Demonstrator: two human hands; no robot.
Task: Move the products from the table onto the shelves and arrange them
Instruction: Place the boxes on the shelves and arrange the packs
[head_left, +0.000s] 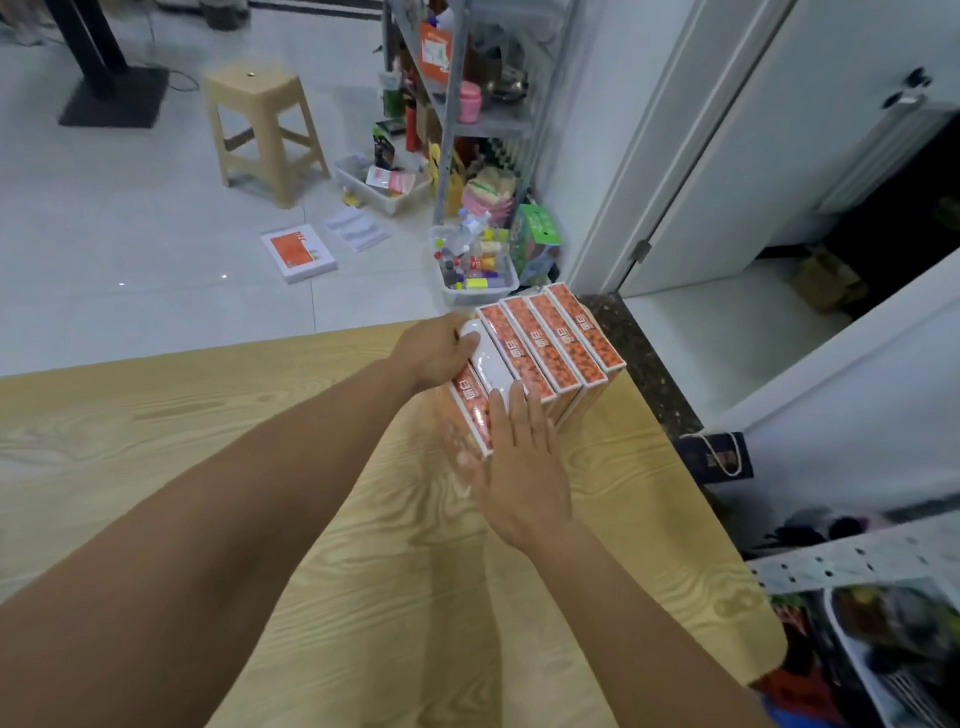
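At the wooden table (218, 447), far right corner: both my hands close on a row of orange-and-white boxes (558, 340) standing on edge, side by side and touching.

On the tiled floor to the left stand a black stand base (117, 96) and a beige plastic stool (262, 122), with a white-and-orange booklet (298, 253) lying flat nearer the table.

My left hand (436, 351) reaches over the far end of a glossy white pack (491, 366) lying in the row between the orange boxes. Its fingers are curled round that end and gripping it.

My right hand (522, 462) meets the near end of the same pack. Its fingers are straight and pressed together against the box ends, and the thumb is spread out along the side of the leftmost box (470, 413).

Beyond the table, a metal shelf rack (452, 119) holds bottles and jars, with a clear bin of small bottles (480, 291) on the floor at its foot. A white door (810, 156) stands ajar to the right.
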